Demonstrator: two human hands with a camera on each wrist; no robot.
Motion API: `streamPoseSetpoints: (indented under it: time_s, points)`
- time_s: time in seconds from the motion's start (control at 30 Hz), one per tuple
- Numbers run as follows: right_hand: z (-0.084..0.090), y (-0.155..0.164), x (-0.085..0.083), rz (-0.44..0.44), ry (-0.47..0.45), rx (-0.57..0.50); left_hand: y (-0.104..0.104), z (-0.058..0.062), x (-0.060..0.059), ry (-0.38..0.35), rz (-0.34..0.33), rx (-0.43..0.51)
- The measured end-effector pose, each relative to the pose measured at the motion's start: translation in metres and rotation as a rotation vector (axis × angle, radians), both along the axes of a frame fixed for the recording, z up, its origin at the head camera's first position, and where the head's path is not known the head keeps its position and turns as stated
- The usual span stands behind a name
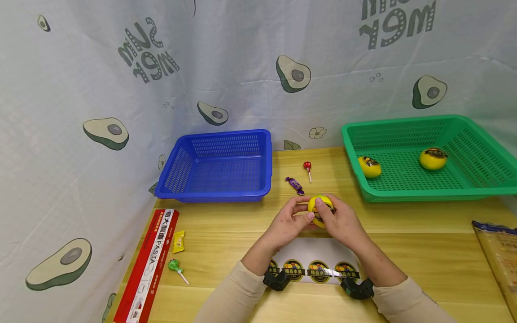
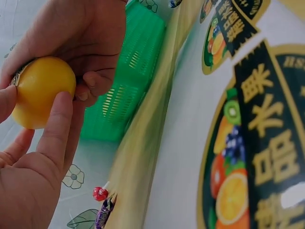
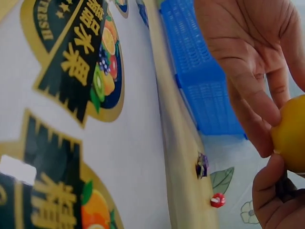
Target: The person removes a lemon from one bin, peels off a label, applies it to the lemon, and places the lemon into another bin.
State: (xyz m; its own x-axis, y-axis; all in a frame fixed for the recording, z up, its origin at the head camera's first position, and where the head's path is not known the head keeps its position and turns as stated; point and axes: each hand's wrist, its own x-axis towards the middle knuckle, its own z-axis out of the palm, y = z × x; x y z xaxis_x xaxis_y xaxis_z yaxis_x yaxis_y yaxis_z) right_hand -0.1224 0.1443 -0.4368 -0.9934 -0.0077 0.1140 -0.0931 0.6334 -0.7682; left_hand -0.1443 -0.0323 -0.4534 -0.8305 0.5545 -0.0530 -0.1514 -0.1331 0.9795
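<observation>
Above the middle of the table, both hands hold a yellow lemon (image 1: 316,204) with a dark fruit label on its side. My left hand (image 1: 287,224) grips it from the left, thumb and fingers round it. From the other side my right hand (image 1: 343,224) holds it, thumb over the label. In the left wrist view the lemon's smooth side (image 2: 45,90) shows between the fingers of both hands. Under the wrists lies a white sticker sheet (image 1: 319,246) with a row of round, dark and gold fruit stickers (image 1: 320,272); the forearms partly cover it.
A green basket (image 1: 424,194) at right holds two labelled lemons (image 1: 433,159). At back left stands a blue basket (image 1: 218,197). Around lie a red lollipop (image 1: 307,166), purple candy (image 1: 295,184), yellow candy (image 1: 179,242), green lollipop (image 1: 174,265), pasta box (image 1: 147,264) and a flat package (image 1: 498,255).
</observation>
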Motion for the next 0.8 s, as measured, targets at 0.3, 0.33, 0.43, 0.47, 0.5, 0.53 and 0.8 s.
streamPoseSetpoints:
  time_s: [0.3,0.33,0.43,0.47,0.5,0.53,0.8]
  points:
    - [0.000,-0.001,0.001,-0.091,-0.070,-0.118,0.000,-0.002,0.000,0.053,-0.010,0.001]
    - [0.000,-0.002,0.002,-0.098,-0.070,-0.139,-0.001,-0.002,0.000,0.072,-0.010,-0.009]
    - [-0.001,-0.008,0.004,-0.102,-0.028,-0.188,-0.001,-0.001,0.002,0.171,0.030,-0.111]
    - [-0.002,-0.011,0.005,-0.098,-0.004,-0.205,0.000,-0.001,0.004,0.209,0.057,-0.159]
    - [-0.002,-0.014,0.007,-0.097,0.019,-0.212,0.000,-0.001,0.005,0.241,0.089,-0.216]
    - [-0.002,-0.017,0.010,-0.093,0.036,-0.228,0.002,0.000,0.007,0.270,0.121,-0.274]
    - [-0.001,-0.041,0.025,-0.121,0.066,-0.279,0.007,0.001,0.017,0.340,0.217,-0.399]
